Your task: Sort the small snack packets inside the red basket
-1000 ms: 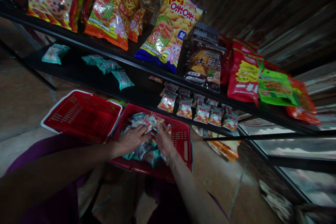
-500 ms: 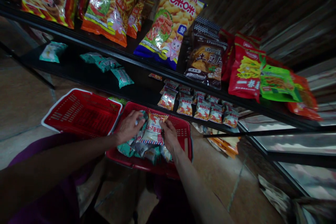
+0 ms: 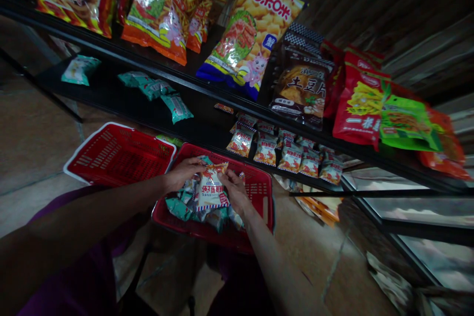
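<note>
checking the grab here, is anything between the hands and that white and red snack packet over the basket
Nothing visible. The left hand and right hand both grip the white and red snack packet directly, one on each side. It is held above the other packets in the red basket.

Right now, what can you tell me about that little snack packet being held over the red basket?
The snack packet is a small glossy pouch, mostly white with red and orange print and bold characters, its crimped top edge upward. It is held upright above the red basket, the left hand at its upper left corner and the right hand along its right edge. Similar and teal packets lie piled beneath it.
</note>
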`<action>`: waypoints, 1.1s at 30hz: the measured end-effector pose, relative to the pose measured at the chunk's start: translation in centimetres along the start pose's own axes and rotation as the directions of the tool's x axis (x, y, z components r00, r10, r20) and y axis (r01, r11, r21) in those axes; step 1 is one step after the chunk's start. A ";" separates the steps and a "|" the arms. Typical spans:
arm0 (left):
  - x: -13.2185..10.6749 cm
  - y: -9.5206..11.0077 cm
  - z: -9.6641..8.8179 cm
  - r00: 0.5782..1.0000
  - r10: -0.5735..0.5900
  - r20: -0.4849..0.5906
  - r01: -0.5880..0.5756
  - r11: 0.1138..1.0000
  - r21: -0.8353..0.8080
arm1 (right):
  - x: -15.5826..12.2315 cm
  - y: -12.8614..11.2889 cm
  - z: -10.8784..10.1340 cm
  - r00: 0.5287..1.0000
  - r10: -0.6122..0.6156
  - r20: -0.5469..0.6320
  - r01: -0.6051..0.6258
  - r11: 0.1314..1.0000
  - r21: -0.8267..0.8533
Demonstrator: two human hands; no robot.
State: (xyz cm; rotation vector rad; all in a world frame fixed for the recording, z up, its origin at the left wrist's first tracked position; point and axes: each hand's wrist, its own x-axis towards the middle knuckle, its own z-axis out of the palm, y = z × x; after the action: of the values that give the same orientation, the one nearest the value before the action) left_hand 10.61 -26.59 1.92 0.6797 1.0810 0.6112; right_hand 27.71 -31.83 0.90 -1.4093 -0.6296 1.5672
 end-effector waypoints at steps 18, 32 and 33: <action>0.4 0.4 -0.3 0.989 0.124 -0.082 -0.101 0.964 0.244 | -0.5 -0.3 0.2 1.000 0.005 0.018 -0.004 1.000 -0.031; 1.0 -0.4 -1.9 0.955 0.049 0.293 -0.203 0.829 0.522 | 0.2 -1.1 -2.3 0.956 0.070 0.284 0.036 0.936 -0.350; 1.0 -0.6 -1.9 0.940 0.063 0.334 -0.243 0.813 0.530 | 0.2 -1.0 -2.4 0.941 0.073 0.330 0.078 0.904 -0.420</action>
State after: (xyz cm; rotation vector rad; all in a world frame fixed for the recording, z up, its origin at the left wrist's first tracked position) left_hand 9.31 -25.90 0.28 1.3514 0.9188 0.2959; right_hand 30.37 -31.63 1.12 -1.4532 -1.2482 1.7568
